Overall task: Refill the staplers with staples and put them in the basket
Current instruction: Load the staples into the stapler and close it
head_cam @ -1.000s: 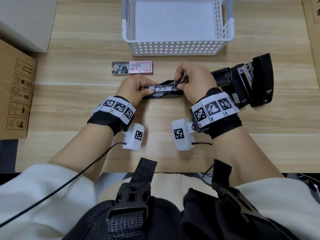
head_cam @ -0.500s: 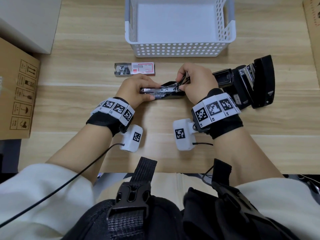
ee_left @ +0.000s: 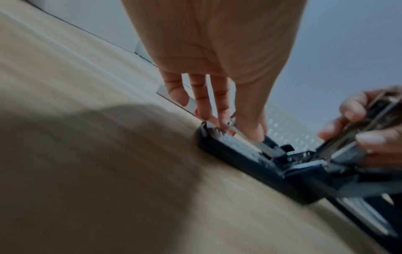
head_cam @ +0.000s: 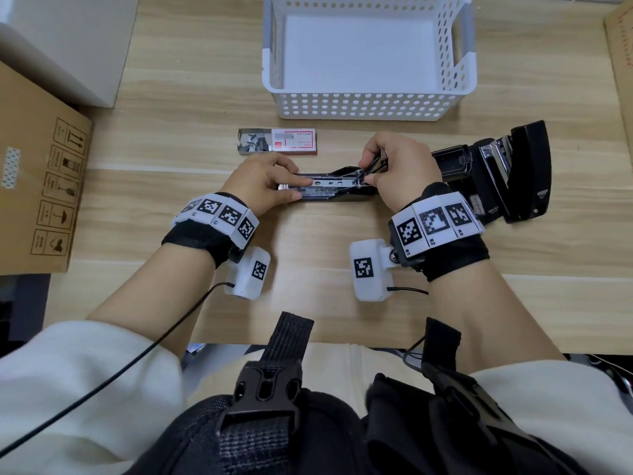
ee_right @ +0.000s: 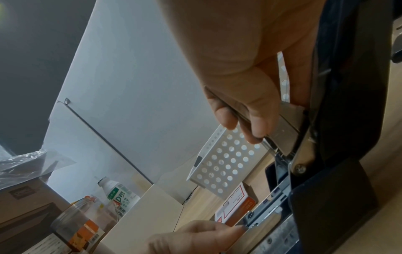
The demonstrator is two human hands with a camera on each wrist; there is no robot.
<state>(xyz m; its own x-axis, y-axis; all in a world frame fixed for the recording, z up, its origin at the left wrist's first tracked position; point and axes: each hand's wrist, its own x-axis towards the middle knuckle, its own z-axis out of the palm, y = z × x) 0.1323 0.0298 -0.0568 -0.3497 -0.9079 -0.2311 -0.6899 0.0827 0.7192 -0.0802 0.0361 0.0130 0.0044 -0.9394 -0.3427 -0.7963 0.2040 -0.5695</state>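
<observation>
A small black stapler (head_cam: 329, 192) lies flipped open on the wooden table, its metal magazine (head_cam: 325, 183) facing up. My left hand (head_cam: 291, 186) pinches the magazine's left end between thumb and fingers; the left wrist view shows those fingertips (ee_left: 252, 132) pressing on the stapler (ee_left: 250, 161). My right hand (head_cam: 371, 171) grips the stapler's raised top arm (ee_right: 289, 123) at the hinge end. A red and white staple box (head_cam: 277, 141) lies open just beyond the left hand. The white perforated basket (head_cam: 366, 108) stands behind, with nothing in it.
A large black heavy-duty stapler (head_cam: 507, 180) lies right of my right hand, touching the wrist. A cardboard box (head_cam: 41, 197) sits at the left edge and a white box (head_cam: 61, 46) at the far left. In the right wrist view a bottle (ee_right: 119, 195) and a jar (ee_right: 74, 228) stand further left.
Both hands keep their hold on the small stapler. The left fingers have shifted slightly at the magazine's front end. Nothing else on the table has moved.
</observation>
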